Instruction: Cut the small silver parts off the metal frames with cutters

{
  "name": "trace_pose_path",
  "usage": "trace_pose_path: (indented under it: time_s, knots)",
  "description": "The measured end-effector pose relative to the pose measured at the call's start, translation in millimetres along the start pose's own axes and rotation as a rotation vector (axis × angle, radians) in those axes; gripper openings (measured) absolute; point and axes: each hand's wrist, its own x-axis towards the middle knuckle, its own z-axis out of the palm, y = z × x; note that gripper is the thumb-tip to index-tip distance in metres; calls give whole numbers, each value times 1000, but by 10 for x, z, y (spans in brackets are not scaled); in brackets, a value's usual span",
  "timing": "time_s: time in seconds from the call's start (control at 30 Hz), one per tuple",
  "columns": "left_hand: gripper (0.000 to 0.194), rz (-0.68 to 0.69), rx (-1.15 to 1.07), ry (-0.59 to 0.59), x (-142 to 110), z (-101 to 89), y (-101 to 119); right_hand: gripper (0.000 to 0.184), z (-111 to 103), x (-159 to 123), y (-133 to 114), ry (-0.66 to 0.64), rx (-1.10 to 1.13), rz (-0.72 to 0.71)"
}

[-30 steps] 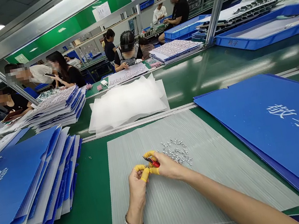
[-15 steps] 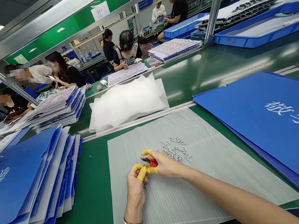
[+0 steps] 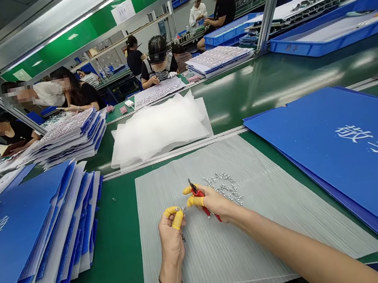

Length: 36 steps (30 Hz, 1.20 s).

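Note:
My left hand (image 3: 171,235), with yellow finger cots, pinches a small metal part (image 3: 181,209) at its fingertips. My right hand (image 3: 211,202), also wearing yellow cots, grips red-handled side cutters (image 3: 201,198), their jaws pointing up and away from the left hand. A scattered pile of small silvery metal parts (image 3: 223,189) lies on a grey corrugated plastic sheet (image 3: 266,245), just beyond the right hand's fingers. Both hands rest above this sheet.
Stacked blue corrugated folders (image 3: 33,232) lie to the left, and a large blue folder (image 3: 346,162) lies to the right, on the green workbench (image 3: 124,270). White foam sheets (image 3: 157,130) lie ahead. Co-workers sit farther along, near blue trays (image 3: 331,33).
My right hand has moved right, away from my left hand, and the cutters have turned from pointing left to pointing up. My left hand stays nearly in place.

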Motion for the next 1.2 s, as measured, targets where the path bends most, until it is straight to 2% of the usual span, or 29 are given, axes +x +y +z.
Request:
trace_pose_path:
  time_s: [0.33, 0.53, 0.97, 1.2]
  knots:
    - [28, 179, 128, 48, -62, 56, -22, 35, 143, -27, 82, -46, 274, 112]
    - [25, 243, 194, 13, -111, 72, -21, 37, 116, -56, 77, -64, 293, 201]
    - [24, 301, 280, 48, -69, 124, -75, 38, -24, -188, 131, 91, 163, 16]
    - [24, 292, 307, 46, -41, 162, -133, 38, -2, -202, 133, 80, 110, -18]
